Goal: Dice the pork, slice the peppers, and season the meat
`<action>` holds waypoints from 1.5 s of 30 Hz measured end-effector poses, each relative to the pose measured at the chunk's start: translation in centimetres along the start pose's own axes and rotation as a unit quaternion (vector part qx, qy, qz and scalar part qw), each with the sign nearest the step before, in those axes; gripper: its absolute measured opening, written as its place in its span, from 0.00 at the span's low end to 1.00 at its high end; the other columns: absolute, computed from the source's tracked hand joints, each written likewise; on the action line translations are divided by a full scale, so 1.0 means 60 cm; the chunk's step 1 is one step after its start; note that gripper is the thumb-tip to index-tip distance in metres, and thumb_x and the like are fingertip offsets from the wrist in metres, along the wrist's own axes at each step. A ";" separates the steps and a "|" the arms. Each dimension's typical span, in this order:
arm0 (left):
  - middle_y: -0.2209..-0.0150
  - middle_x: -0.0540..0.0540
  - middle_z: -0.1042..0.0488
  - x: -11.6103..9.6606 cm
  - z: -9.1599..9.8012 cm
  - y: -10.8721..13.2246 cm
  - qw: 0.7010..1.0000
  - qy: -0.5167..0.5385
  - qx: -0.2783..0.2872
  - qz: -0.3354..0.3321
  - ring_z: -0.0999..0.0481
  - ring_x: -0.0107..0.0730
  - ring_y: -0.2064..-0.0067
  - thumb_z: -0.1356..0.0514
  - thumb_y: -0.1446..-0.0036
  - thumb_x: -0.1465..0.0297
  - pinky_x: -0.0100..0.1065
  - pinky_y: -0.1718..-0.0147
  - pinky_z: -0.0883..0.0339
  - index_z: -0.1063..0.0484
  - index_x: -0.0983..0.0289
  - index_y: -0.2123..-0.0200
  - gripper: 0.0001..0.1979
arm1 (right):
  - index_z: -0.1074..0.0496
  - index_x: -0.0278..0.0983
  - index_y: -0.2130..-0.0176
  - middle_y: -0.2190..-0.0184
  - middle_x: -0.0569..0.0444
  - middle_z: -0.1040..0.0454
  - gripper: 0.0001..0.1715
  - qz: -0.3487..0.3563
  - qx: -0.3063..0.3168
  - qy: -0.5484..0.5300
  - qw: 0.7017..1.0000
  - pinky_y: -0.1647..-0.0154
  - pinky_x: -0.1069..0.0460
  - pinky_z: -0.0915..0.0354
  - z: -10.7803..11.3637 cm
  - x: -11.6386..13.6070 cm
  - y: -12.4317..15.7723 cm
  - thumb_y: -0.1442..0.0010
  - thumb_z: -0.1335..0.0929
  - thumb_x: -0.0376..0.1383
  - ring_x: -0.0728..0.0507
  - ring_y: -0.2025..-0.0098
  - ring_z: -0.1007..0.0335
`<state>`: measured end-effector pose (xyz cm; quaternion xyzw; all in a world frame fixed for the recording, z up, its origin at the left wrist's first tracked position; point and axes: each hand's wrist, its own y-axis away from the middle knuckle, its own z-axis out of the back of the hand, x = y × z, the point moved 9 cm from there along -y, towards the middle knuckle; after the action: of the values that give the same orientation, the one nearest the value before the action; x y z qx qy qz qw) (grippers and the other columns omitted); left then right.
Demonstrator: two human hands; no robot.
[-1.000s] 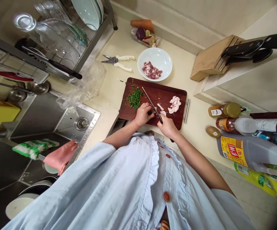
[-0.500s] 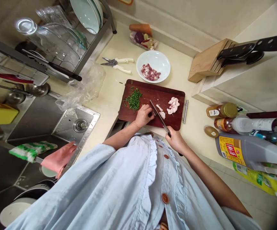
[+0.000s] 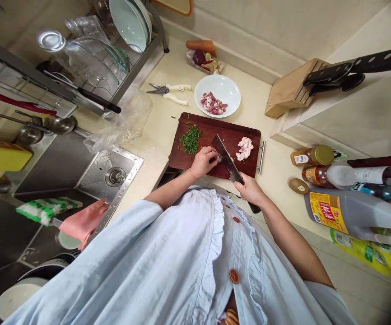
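My right hand (image 3: 250, 188) grips the black handle of a kitchen knife (image 3: 227, 162), whose blade points up and left over the dark red cutting board (image 3: 212, 127). The blade leans so that its broad side shows. My left hand (image 3: 204, 161) is curled on the board just left of the blade, its fingers closed on a small pale piece of meat (image 3: 219, 159), mostly hidden. Chopped green stalks (image 3: 191, 140) lie beyond the left hand. A pile of pale cut meat (image 3: 244, 148) sits at the board's right side.
Behind the board stand a white bowl (image 3: 231, 92) with chopped pink meat (image 3: 213, 104), kitchen scissors (image 3: 168, 91) and a packet of vegetables (image 3: 204, 61). A knife block (image 3: 285, 92) and bottles (image 3: 337, 176) are right. The sink (image 3: 136, 168) and dish rack (image 3: 136, 67) are left.
The knife has tilted, and its broad side now faces up. It covers most of the loose pale pieces that showed beside it. My left hand stays nearly in place.
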<state>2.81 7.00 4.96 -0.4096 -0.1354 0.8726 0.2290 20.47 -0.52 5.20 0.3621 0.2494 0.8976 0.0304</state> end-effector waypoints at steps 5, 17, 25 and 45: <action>0.62 0.56 0.25 -0.006 0.010 0.005 1.000 0.026 0.001 -0.014 0.25 0.31 0.60 0.41 0.40 0.70 0.33 0.61 0.29 0.26 0.63 0.65 0.05 | 0.31 0.38 0.64 0.78 0.59 0.33 0.11 -0.006 -0.016 -0.014 1.000 0.74 0.54 0.39 0.000 -0.005 -0.006 0.46 0.38 0.38 0.47 0.76 0.35; 0.64 0.55 0.25 -0.003 -0.013 0.001 1.000 -0.002 0.022 -0.016 0.26 0.32 0.62 0.41 0.40 0.71 0.33 0.62 0.30 0.25 0.63 0.66 0.05 | 0.28 0.39 0.58 0.76 0.55 0.29 0.17 -0.016 -0.069 0.050 0.996 0.70 0.53 0.40 0.020 0.027 0.004 0.44 0.39 0.39 0.45 0.74 0.35; 0.63 0.55 0.25 0.002 -0.010 0.005 0.999 0.023 0.020 0.006 0.24 0.29 0.61 0.41 0.39 0.71 0.30 0.62 0.29 0.24 0.63 0.65 0.05 | 0.29 0.37 0.52 0.73 0.53 0.26 0.21 0.003 -0.041 0.057 0.998 0.68 0.53 0.39 0.013 0.045 0.045 0.41 0.40 0.39 0.44 0.72 0.31; 0.68 0.55 0.27 -0.001 -0.018 -0.005 0.999 -0.023 0.035 0.012 0.26 0.33 0.64 0.38 0.45 0.71 0.33 0.66 0.31 0.25 0.63 0.68 0.02 | 0.33 0.39 0.63 0.75 0.55 0.30 0.11 -0.029 0.020 0.041 0.999 0.70 0.53 0.41 -0.006 0.036 0.045 0.45 0.40 0.37 0.45 0.72 0.34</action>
<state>3.78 7.26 4.46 -0.3832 -0.1046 0.8886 0.2294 18.96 -2.51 7.61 0.3178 0.2785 0.9055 0.0393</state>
